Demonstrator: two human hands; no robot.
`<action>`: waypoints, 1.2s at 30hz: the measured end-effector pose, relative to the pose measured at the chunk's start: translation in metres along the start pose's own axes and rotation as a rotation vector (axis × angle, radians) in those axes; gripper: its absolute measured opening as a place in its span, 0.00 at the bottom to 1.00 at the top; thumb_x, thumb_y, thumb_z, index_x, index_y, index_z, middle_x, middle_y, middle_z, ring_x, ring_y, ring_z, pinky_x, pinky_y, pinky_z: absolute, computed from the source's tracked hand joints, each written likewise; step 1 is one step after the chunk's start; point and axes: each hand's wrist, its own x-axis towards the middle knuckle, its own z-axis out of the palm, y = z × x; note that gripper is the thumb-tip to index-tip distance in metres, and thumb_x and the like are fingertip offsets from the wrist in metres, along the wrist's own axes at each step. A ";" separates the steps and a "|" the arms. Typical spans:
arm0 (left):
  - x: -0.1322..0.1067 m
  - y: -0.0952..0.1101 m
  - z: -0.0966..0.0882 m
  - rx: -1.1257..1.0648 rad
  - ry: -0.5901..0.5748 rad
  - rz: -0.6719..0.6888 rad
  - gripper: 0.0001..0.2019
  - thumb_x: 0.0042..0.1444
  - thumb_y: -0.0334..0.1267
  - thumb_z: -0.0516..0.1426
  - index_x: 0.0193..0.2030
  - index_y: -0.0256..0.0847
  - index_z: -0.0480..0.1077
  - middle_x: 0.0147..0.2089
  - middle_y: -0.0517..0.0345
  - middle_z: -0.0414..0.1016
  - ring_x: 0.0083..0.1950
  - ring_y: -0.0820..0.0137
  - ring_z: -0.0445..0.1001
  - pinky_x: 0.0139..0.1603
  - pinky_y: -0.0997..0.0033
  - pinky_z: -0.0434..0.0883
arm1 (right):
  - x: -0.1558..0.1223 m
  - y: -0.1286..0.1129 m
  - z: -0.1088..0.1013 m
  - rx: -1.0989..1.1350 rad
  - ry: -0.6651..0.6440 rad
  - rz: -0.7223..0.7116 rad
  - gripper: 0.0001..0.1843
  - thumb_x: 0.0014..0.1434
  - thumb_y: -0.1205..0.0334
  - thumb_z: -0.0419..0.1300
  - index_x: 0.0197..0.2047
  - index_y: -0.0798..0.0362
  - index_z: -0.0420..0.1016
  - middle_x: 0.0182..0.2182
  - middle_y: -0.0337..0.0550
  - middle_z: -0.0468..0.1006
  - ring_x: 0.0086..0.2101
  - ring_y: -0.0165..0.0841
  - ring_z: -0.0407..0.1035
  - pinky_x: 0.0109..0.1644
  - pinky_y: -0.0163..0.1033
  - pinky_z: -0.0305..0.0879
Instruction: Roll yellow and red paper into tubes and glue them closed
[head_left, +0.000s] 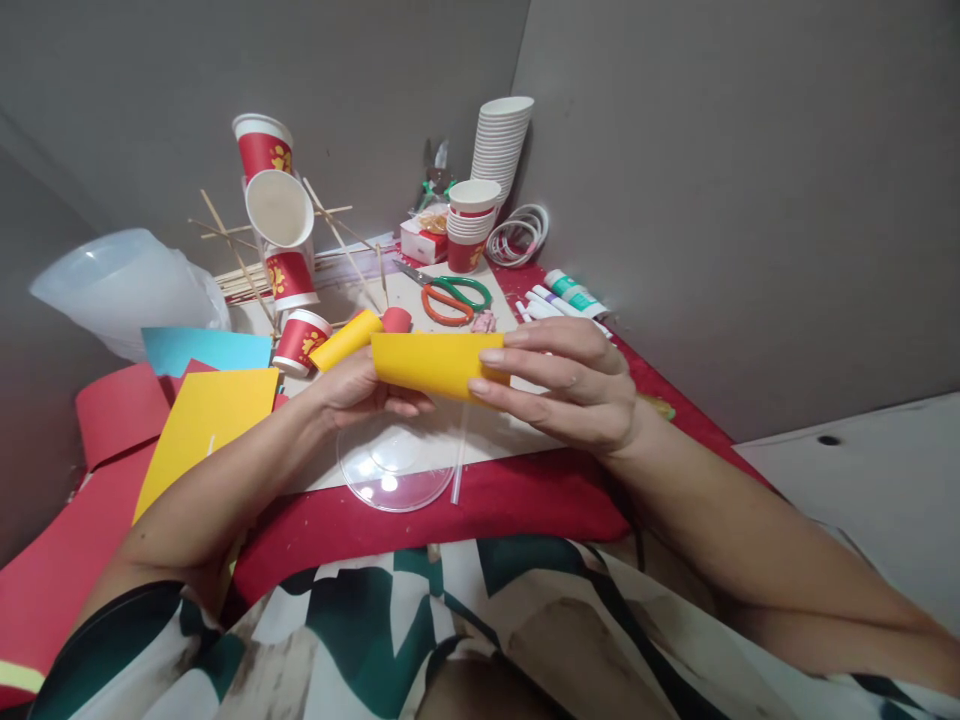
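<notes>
A curved piece of yellow paper (431, 365) is held up between both hands over the table. My right hand (581, 385) grips its right end, with the fingers across the front face. My left hand (364, 390) is closed on the left end, its thumb and some fingers hidden behind the paper. Just beyond the left hand lies a rolled yellow paper tube (346, 341), with a small red paper roll (396, 320) touching its far end. Below the hands a clear round plastic lid (396, 468) rests beside a thin clear stick (458, 465).
Red paper cups (289, 275) with sticks form a tall structure at the back left. Scissors (454, 300), stacked cups (474, 225), a glue stick (576, 293) and markers lie behind. Yellow (217, 420), blue (206, 350) and red sheets (67, 560) are at left.
</notes>
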 end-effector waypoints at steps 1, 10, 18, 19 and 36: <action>-0.001 0.000 0.001 -0.016 -0.003 0.015 0.17 0.50 0.35 0.68 0.46 0.35 0.74 0.35 0.52 0.83 0.28 0.68 0.82 0.25 0.77 0.78 | 0.000 -0.001 0.000 0.011 0.002 0.004 0.14 0.58 0.74 0.67 0.44 0.45 0.79 0.46 0.40 0.82 0.46 0.33 0.77 0.51 0.39 0.79; 0.001 -0.005 0.004 0.011 -0.081 -0.014 0.18 0.49 0.40 0.69 0.46 0.35 0.76 0.35 0.49 0.83 0.29 0.67 0.82 0.29 0.77 0.78 | -0.002 0.000 0.003 0.046 0.019 0.140 0.18 0.61 0.72 0.64 0.50 0.42 0.77 0.40 0.41 0.85 0.42 0.36 0.79 0.44 0.42 0.79; 0.004 -0.011 0.005 -0.023 0.035 0.109 0.16 0.43 0.40 0.71 0.38 0.37 0.77 0.32 0.55 0.82 0.29 0.69 0.80 0.27 0.75 0.76 | -0.002 -0.006 -0.001 0.194 -0.097 0.188 0.13 0.65 0.68 0.58 0.50 0.45 0.76 0.38 0.45 0.85 0.38 0.36 0.80 0.40 0.42 0.78; 0.004 -0.011 0.007 -0.018 0.048 0.137 0.15 0.43 0.39 0.70 0.37 0.37 0.78 0.32 0.56 0.81 0.29 0.69 0.79 0.28 0.75 0.76 | -0.002 -0.006 -0.001 0.209 -0.099 0.204 0.13 0.66 0.69 0.57 0.51 0.46 0.75 0.38 0.46 0.85 0.38 0.36 0.80 0.40 0.41 0.78; -0.009 -0.005 0.011 0.204 0.016 0.396 0.24 0.49 0.40 0.70 0.54 0.46 0.79 0.48 0.50 0.83 0.42 0.63 0.83 0.38 0.70 0.80 | 0.008 -0.004 -0.003 0.401 0.010 0.463 0.19 0.57 0.76 0.55 0.48 0.49 0.75 0.33 0.43 0.84 0.33 0.35 0.77 0.39 0.43 0.70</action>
